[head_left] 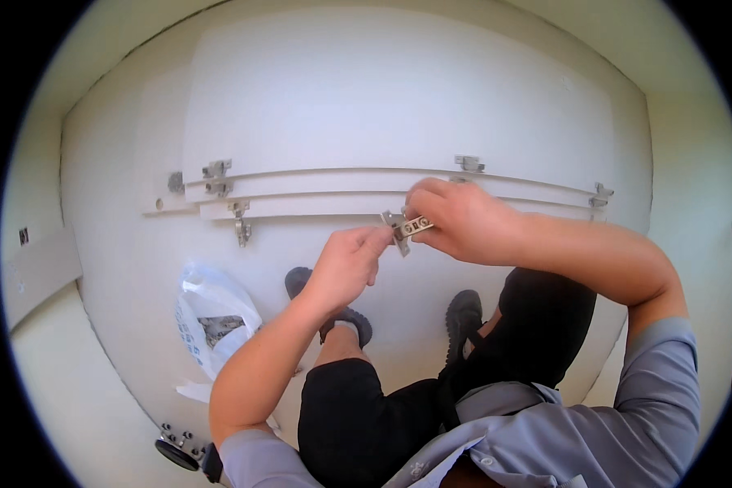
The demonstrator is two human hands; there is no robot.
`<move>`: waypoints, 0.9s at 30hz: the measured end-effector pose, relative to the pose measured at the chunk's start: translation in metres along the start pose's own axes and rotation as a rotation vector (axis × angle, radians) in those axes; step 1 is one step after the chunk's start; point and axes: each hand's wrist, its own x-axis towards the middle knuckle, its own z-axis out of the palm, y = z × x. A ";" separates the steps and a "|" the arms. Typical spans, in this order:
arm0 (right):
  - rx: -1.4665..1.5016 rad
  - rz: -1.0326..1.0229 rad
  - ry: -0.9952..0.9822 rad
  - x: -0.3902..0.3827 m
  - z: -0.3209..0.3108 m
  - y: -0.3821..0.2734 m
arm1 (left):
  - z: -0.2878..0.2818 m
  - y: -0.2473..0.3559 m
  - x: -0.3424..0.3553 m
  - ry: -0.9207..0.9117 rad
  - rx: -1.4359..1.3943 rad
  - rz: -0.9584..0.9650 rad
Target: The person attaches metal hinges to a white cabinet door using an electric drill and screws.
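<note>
A metal cabinet hinge [403, 233] is held in the middle of the view, above my legs. My left hand [350, 264] pinches the left end of it, near its winged plate, with its fingers closed. My right hand [464, 224] is wrapped round the arm end from the right. Just beyond my hands lie stacked white panels [325, 180], bearing more hinges [217, 177] along their near edges, at left, middle and right.
A white plastic bag [199, 301] with metal pieces lies left of my feet. A loose white board [41, 285] is at the far left. Black items with small metal parts [175, 454] sit at lower left. Pale walls surround the floor.
</note>
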 end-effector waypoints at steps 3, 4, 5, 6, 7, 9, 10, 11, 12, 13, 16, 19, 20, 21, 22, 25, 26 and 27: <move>0.039 -0.018 0.061 -0.019 -0.022 0.013 | 0.024 0.030 0.020 -0.035 0.136 -0.024; 0.073 -0.029 0.058 -0.028 -0.029 0.021 | 0.032 0.038 0.028 -0.054 0.141 -0.049; 0.103 -0.038 0.060 -0.035 -0.036 0.031 | 0.040 0.043 0.033 -0.033 0.056 -0.052; 0.126 -0.037 0.064 -0.046 -0.043 0.041 | 0.050 0.050 0.039 -0.036 0.079 -0.067; 0.156 -0.023 0.053 -0.057 -0.046 0.048 | 0.061 0.059 0.043 -0.039 0.105 -0.082; 0.168 -0.048 0.099 -0.078 -0.044 0.069 | 0.087 0.067 0.061 -0.061 0.148 -0.080; 0.183 -0.085 0.123 -0.086 -0.041 0.076 | 0.097 0.067 0.065 -0.043 0.172 -0.070; 0.187 -0.060 0.182 -0.101 -0.039 0.082 | 0.113 0.065 0.074 -0.050 0.187 -0.058; 0.196 -0.044 0.242 -0.113 -0.037 0.089 | 0.129 0.067 0.085 -0.035 0.248 -0.015; 0.203 -0.029 0.300 -0.125 -0.034 0.097 | 0.147 0.069 0.095 -0.020 0.305 0.030; 0.146 0.088 0.498 -0.154 -0.015 0.114 | 0.181 0.069 0.117 -0.030 0.424 0.126; 0.341 0.160 0.676 -0.189 -0.006 0.133 | 0.216 0.080 0.125 -0.071 0.483 0.064; 0.441 0.189 0.682 -0.197 -0.009 0.136 | 0.221 0.082 0.128 -0.085 0.491 0.072; 0.493 0.213 0.704 -0.206 -0.012 0.138 | 0.227 0.082 0.131 -0.101 0.498 0.081; 0.544 0.237 0.725 -0.217 -0.016 0.140 | 0.233 0.083 0.134 -0.116 0.502 0.090; 0.707 0.313 0.761 -0.248 -0.028 0.137 | 0.256 0.093 0.139 -0.182 0.501 0.100; 0.764 0.333 0.763 -0.258 -0.033 0.139 | 0.264 0.096 0.140 -0.203 0.494 0.110; 0.777 0.347 0.775 -0.268 -0.037 0.141 | 0.272 0.100 0.142 -0.219 0.511 0.115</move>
